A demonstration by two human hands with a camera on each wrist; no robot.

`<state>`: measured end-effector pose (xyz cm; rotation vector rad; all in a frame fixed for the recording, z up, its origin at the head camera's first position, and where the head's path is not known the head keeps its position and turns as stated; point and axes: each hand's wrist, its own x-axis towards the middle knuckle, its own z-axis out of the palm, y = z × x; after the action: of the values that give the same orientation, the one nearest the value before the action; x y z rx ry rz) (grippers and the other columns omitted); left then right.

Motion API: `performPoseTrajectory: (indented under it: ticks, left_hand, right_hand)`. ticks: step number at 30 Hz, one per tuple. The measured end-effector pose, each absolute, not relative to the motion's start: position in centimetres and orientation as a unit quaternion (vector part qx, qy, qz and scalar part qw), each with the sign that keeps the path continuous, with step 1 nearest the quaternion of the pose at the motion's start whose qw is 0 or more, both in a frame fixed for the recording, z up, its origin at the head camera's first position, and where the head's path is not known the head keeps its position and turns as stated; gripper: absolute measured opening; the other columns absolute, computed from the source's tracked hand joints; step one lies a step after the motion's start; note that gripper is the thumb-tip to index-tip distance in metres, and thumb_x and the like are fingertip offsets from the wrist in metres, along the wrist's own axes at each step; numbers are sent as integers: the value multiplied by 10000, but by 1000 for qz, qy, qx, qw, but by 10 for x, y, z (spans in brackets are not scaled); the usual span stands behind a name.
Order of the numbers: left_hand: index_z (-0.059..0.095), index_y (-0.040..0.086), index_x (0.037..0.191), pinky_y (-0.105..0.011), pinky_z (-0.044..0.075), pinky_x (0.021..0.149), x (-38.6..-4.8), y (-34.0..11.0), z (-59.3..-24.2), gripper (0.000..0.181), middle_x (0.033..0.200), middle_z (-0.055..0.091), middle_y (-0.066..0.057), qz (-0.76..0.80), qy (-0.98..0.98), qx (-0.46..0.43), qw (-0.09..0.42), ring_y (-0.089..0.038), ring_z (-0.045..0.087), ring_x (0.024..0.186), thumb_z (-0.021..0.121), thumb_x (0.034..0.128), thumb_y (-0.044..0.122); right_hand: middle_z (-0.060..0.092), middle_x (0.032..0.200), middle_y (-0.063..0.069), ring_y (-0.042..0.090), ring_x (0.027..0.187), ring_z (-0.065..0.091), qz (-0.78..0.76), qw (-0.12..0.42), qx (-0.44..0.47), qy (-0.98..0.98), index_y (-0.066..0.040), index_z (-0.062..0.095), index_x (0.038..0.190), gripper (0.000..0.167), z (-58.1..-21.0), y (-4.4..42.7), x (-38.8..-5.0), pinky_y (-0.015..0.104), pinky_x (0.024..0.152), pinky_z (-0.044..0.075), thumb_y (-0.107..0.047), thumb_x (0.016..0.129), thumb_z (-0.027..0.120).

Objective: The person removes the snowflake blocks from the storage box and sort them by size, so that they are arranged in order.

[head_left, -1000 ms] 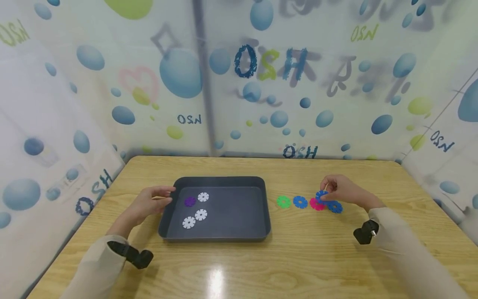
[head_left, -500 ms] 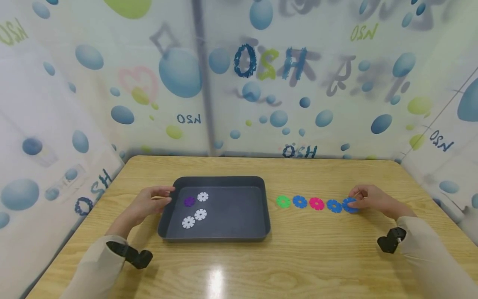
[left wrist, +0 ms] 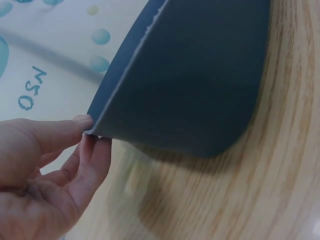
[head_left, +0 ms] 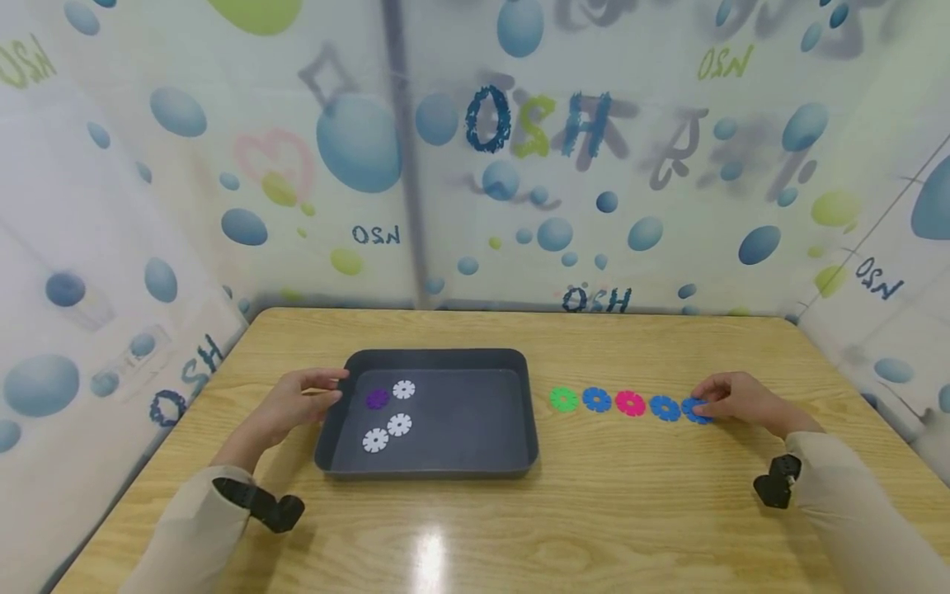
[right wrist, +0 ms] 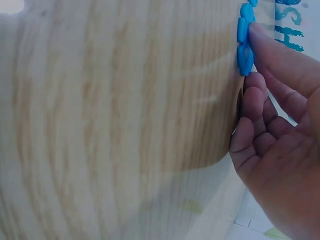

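Note:
At the right end of a row on the table, my right hand point(head_left: 742, 402) holds a blue notched plastic disc point(head_left: 695, 410) between thumb and fingers. The right wrist view shows my thumb against the disc's point(right wrist: 245, 50) edge. Left of it in the row lie another blue disc point(head_left: 665, 408), a pink disc point(head_left: 631, 403), a blue disc point(head_left: 597, 400) and a green disc point(head_left: 564, 399). My left hand point(head_left: 289, 404) pinches the left rim of a dark grey tray point(head_left: 475, 429); the left wrist view shows thumb and fingers on the tray's rim point(left wrist: 125, 82).
Inside the tray lie a purple disc point(head_left: 378, 399) and three white discs point(head_left: 375, 440), all toward its left side. The wooden table point(head_left: 594, 511) runs back to a patterned curtain point(head_left: 475, 206).
My right hand has carried the blue disc from above the pink one rightward and down to the row's right end, beside the other blue disc. My left hand stays at the tray.

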<state>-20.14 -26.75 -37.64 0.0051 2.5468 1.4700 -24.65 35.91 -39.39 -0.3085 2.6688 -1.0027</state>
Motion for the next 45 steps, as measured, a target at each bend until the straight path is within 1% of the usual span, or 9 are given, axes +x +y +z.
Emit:
performPoseTrajectory:
  ticks: [4, 11, 17, 20, 24, 32, 37, 43, 45]
  left_hand:
    - [436, -23, 1324, -412, 492, 809, -202, -268, -377, 431, 1252, 439, -268, 497, 862, 1, 100, -365, 479, 1101, 540, 928, 112]
    - [438, -20, 1325, -411, 491, 812, -203, -268, -379, 432, 1259, 438, -266, 500, 860, 3, 98, -358, 482, 1103, 543, 927, 112]
    - [438, -30, 1320, -409, 490, 815, -202, -269, -379, 429, 1254, 436, -265, 506, 857, 3, 96, -345, 488, 1092, 543, 924, 97]
    - [441, -29, 1318, -421, 487, 822, -202, -269, -379, 428, 1256, 435, -266, 508, 856, 0, 96, -355, 485, 1098, 546, 923, 97]
    - [439, -27, 1320, -429, 485, 824, -202, -268, -379, 427, 1259, 433, -267, 507, 856, -1, 96, -370, 478, 1107, 544, 924, 96]
    - [439, -25, 1321, -442, 476, 838, -201, -267, -378, 426, 1262, 432, -268, 508, 856, -2, 96, -376, 471, 1113, 542, 925, 94]
    - [439, -31, 1319, -442, 477, 837, -202, -267, -378, 427, 1255, 436, -268, 511, 854, -1, 95, -369, 476, 1107, 544, 923, 89]
    - [441, -42, 1312, -418, 490, 817, -203, -267, -379, 426, 1242, 436, -271, 518, 850, 4, 96, -340, 492, 1076, 548, 919, 82]
    - [438, -47, 1311, -414, 493, 811, -203, -267, -379, 428, 1240, 434, -273, 520, 849, 4, 96, -336, 493, 1071, 550, 918, 82]
  right_hand:
    - [594, 865, 50, 135, 759, 513, -351, 144, -108, 919, 79, 608, 1027, 381, -393, 360, -247, 250, 646, 455, -210, 802, 713]
    - [576, 796, 44, 115, 690, 507, -377, 158, -98, 907, 103, 547, 1115, 425, -383, 359, -248, 261, 617, 465, -214, 854, 656]
    - [569, 798, 65, 176, 697, 512, -360, 148, -139, 911, 86, 546, 1126, 411, -365, 334, -251, 301, 619, 454, -211, 861, 646]
    - [572, 812, 84, 233, 724, 528, -355, 152, -161, 908, 72, 550, 1124, 392, -357, 314, -253, 335, 647, 466, -201, 861, 647]
    - [576, 832, 86, 254, 748, 541, -361, 158, -200, 897, 62, 552, 1112, 363, -348, 283, -256, 361, 671, 477, -185, 863, 646]
    - [587, 877, 67, 208, 787, 553, -366, 162, -281, 872, 40, 571, 1079, 276, -341, 214, -263, 339, 705, 478, -129, 871, 632]
    - [584, 888, 51, 199, 805, 561, -368, 176, -319, 855, 12, 593, 1081, 276, -341, 169, -266, 330, 723, 482, -145, 860, 648]
    - [588, 848, 37, 173, 765, 563, -364, 206, -374, 828, -47, 608, 1055, 221, -336, 119, -269, 306, 687, 491, -109, 848, 658]
    - [589, 835, 28, 159, 756, 558, -355, 215, -390, 822, -43, 609, 1053, 223, -333, 103, -269, 290, 676, 489, -101, 845, 661]
